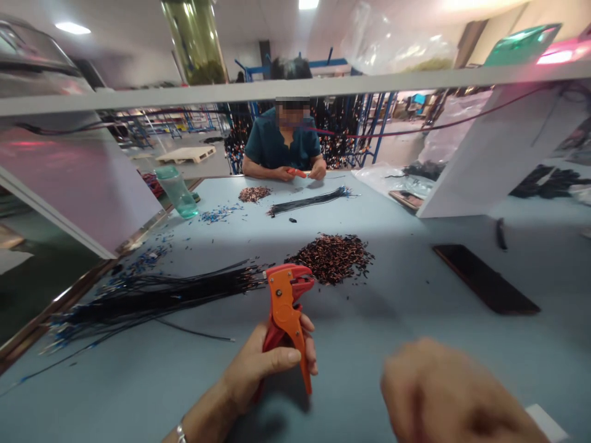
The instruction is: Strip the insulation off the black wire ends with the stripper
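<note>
My left hand (258, 363) is wrapped round a red and orange wire stripper (285, 301), its jaws up and pointing right. My right hand (443, 387) hovers at the lower right, smeared by motion; its fingers are curled and hidden, and whether anything is in them does not show. Left of the stripper lies a thick bundle of black wires (184, 289), with blue-tipped ends at the far left and stripped copper ends toward the tool. Behind the stripper is a heap of short black and copper offcuts (332, 258). One loose black wire (198, 332) lies in front of the bundle.
Across the table (369, 344) a person (282, 144) holds a red tool, beside a smaller wire bundle (314, 200) and offcuts (255, 194). A dark phone (484, 277) lies at right, a green bottle (178, 191) at left. A shelf (323, 89) spans overhead.
</note>
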`<move>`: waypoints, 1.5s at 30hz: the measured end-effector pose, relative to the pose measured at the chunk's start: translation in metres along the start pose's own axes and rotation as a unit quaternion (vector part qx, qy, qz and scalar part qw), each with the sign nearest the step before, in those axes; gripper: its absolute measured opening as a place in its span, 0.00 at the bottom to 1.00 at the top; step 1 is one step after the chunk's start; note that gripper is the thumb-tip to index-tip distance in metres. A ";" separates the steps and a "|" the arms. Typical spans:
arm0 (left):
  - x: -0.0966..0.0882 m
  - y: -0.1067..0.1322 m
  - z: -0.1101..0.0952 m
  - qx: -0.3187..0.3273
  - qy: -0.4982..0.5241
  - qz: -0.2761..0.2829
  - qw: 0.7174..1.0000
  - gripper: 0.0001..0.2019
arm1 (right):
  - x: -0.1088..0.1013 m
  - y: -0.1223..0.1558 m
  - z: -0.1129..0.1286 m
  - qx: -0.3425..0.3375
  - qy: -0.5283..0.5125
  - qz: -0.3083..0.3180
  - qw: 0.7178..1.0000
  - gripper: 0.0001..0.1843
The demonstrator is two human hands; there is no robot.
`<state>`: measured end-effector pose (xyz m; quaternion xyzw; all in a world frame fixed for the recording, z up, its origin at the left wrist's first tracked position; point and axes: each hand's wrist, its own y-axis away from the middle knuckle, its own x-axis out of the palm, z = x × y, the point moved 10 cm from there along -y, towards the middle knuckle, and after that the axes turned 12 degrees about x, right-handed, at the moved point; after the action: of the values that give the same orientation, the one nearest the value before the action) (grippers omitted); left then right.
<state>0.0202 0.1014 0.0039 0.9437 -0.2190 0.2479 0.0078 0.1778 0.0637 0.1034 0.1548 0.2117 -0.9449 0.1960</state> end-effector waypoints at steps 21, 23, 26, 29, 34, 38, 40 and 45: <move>0.023 0.003 0.017 -0.058 -0.017 0.090 0.994 0.24 | -0.007 -0.031 -0.006 -0.090 0.212 -0.226 0.947 0.08; 0.022 0.003 0.017 -0.060 -0.021 0.087 0.994 0.24 | -0.004 -0.031 -0.009 -0.084 0.218 -0.219 0.947 0.08; 0.022 0.004 0.016 -0.061 -0.025 0.086 0.994 0.23 | -0.003 -0.032 -0.012 -0.072 0.218 -0.209 0.951 0.08; 0.022 0.005 0.017 -0.065 -0.022 0.091 0.993 0.23 | -0.005 -0.033 -0.013 -0.065 0.210 -0.210 0.953 0.08; 0.024 0.007 0.018 -0.066 -0.023 0.104 0.992 0.23 | -0.005 -0.033 -0.013 -0.076 0.200 -0.215 0.953 0.09; 0.024 0.007 0.017 -0.068 -0.025 0.098 0.993 0.24 | -0.004 -0.033 -0.014 -0.079 0.197 -0.211 0.954 0.08; 0.024 0.007 0.016 -0.067 -0.028 0.096 0.993 0.24 | -0.003 -0.033 -0.015 -0.075 0.198 -0.207 0.955 0.08; 0.023 0.007 0.019 -0.071 -0.025 0.091 0.993 0.22 | -0.004 -0.035 -0.016 -0.063 0.195 -0.196 0.959 0.09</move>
<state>0.0438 0.0835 -0.0021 0.9228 -0.3210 0.2078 0.0463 0.1697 0.1012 0.1031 0.2787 0.3315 -0.9009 -0.0292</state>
